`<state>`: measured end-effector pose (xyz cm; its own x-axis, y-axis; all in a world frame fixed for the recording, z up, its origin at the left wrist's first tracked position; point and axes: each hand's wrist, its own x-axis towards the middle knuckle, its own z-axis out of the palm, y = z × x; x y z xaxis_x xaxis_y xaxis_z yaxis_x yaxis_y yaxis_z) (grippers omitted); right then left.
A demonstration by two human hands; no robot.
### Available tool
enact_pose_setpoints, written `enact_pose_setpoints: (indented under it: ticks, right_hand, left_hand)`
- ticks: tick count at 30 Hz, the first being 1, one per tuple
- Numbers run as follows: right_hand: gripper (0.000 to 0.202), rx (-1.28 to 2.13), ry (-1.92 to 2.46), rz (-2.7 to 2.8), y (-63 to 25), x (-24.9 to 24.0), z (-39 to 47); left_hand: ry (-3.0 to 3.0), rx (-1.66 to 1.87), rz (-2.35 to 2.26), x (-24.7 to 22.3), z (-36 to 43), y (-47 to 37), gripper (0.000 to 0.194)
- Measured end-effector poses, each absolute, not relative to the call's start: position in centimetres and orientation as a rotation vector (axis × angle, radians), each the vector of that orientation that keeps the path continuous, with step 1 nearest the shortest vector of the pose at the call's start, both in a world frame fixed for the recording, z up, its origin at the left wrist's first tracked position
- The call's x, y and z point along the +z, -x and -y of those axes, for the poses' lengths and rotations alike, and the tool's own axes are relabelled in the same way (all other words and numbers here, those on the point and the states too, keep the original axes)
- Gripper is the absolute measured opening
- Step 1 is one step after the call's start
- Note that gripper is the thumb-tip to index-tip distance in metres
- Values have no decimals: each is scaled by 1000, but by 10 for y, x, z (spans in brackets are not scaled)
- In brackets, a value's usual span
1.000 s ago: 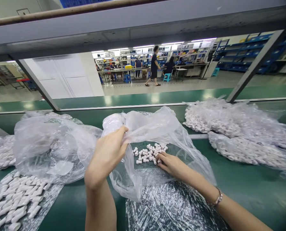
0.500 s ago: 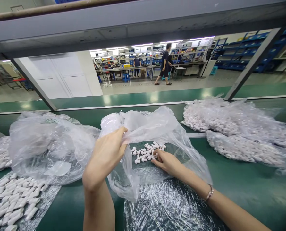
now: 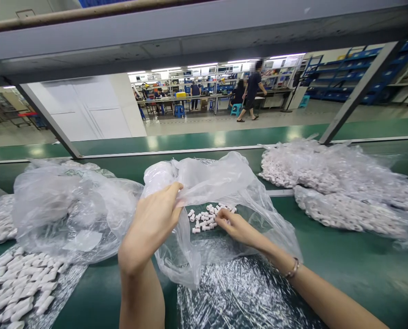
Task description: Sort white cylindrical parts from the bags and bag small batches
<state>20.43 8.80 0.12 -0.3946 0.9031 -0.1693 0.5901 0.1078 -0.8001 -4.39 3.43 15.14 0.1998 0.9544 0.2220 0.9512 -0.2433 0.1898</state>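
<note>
A clear plastic bag (image 3: 221, 180) lies in front of me with its mouth towards me. My left hand (image 3: 158, 217) is closed on the upper edge of that bag and holds it raised. Inside its opening rests a cluster of small white pipe fittings (image 3: 203, 220). My right hand (image 3: 236, 225), a bracelet on its wrist, reaches into the opening at the right side of the cluster. Its fingers are curled together at the fittings, and what lies between the fingertips is hidden.
Crumpled bags (image 3: 77, 201) stand to the left, above loose white elbow fittings (image 3: 25, 283). Filled bags of white parts (image 3: 341, 183) lie to the right. Shiny wrap (image 3: 238, 292) covers the green table (image 3: 348, 269) nearest me. People move beyond the frame's slanted posts (image 3: 362, 91).
My right hand has shifted slightly, its fingers drawing closer together at the fittings. My left hand keeps its hold on the bag. A person in the background has walked to the right.
</note>
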Motion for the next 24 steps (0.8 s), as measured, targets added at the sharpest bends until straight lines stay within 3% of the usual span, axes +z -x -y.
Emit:
enact_pose_setpoints:
  ticks: [3, 5, 7, 11, 14, 16, 21, 24]
  right_hand:
    - [39, 664, 1506, 2478, -195, -16, -90]
    - [37, 592, 1513, 2566, -193, -20, -89]
    - [39, 767, 1488, 2417, -196, -15, -88]
    - [53, 1605, 1296, 1650, -206, 9, -86]
    - [57, 1761, 1202, 1491, -204, 18, -87]
    - [54, 1607, 1261, 1691, -196, 13, -89]
    - [41, 654, 1456, 2465, -168, -20, -88]
    - [41, 578, 1503, 2529, -164, -24, -86]
  left_hand:
    - [-2429, 471, -1924, 152, -34, 45, 29]
    - [-2427, 464, -1924, 151, -33, 45, 29]
    - [-2419, 461, -1925, 151, -33, 45, 29]
    - [-2413, 476, -1919, 152, -33, 45, 29]
    - [-2408, 462, -1918, 154, -33, 43, 29]
    - [-2406, 458, -1916, 154, -33, 43, 29]
    - [-2414, 471, -1922, 152, -32, 45, 29]
    - [-2418, 478, -1921, 151, -32, 47, 29]
